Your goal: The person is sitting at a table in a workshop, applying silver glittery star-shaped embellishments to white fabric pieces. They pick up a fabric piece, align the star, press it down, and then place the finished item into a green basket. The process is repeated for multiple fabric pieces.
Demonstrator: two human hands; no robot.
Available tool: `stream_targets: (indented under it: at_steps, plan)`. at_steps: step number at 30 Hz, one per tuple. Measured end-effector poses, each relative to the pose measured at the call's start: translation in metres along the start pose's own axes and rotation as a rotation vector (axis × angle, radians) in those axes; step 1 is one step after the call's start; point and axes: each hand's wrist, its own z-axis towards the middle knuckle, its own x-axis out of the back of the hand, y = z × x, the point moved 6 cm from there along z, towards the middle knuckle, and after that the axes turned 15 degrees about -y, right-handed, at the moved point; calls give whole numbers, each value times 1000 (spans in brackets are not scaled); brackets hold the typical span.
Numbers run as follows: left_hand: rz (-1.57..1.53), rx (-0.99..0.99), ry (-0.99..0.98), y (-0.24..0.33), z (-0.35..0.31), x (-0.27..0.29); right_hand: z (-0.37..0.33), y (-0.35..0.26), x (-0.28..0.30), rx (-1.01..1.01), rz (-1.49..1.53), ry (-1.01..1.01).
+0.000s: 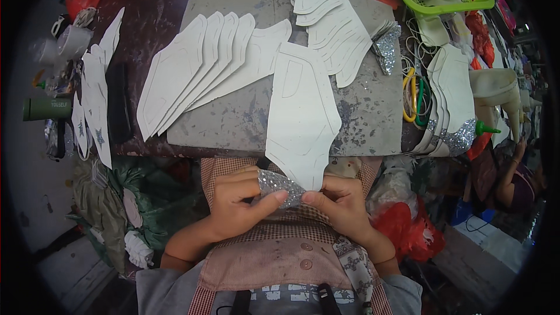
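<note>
The white panel (303, 105), elongated and angular with faint outline markings, extends lengthwise over the grey board (370, 119) and past the bench (137, 9) edge. The silver glitter piece (274, 183) is located at its lower, narrow end, gripped between fingers (272, 203); attachment cannot be determined.

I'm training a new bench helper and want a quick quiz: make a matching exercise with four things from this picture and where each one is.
Things:
1. Glittery silver piece
2. Lime-green basket
3. Dark green tumbler
4. Grey board

Places:
A. At the far left
B. Between the left hand and right hand
C. Under fanned white pieces
D. At the top, toward the right

Pairs: 1-B, 2-D, 3-A, 4-C
</note>
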Motion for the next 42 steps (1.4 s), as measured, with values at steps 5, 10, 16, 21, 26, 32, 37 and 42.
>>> stream_targets:
  at_steps: [5,10,16,21,26,32,37,42]
  plan:
    - [-62,98,-30,-10,2,1,1,7,1,24,106,-65]
    - [-431,226,79,-31,-1,-12,7,6,5,-30,47,-126]
    - [-148,216,37,-20,4,-5,20,7,0,-44,182,83]
    - [-161,221,-51,-24,3,-3,16,15,1,-20,165,105]
    - [-417,273,-52,-32,0,-10,12,23,0,-7,206,94]
    - [-846,360,35,-49,-5,-25,9,32,-2,3,245,84]
    - [-1000,297,144,-42,1,-32,2,27,-7,2,208,37]
    - [-174,126,-49,-23,-2,-8,-7,18,-5,-67,255,64]
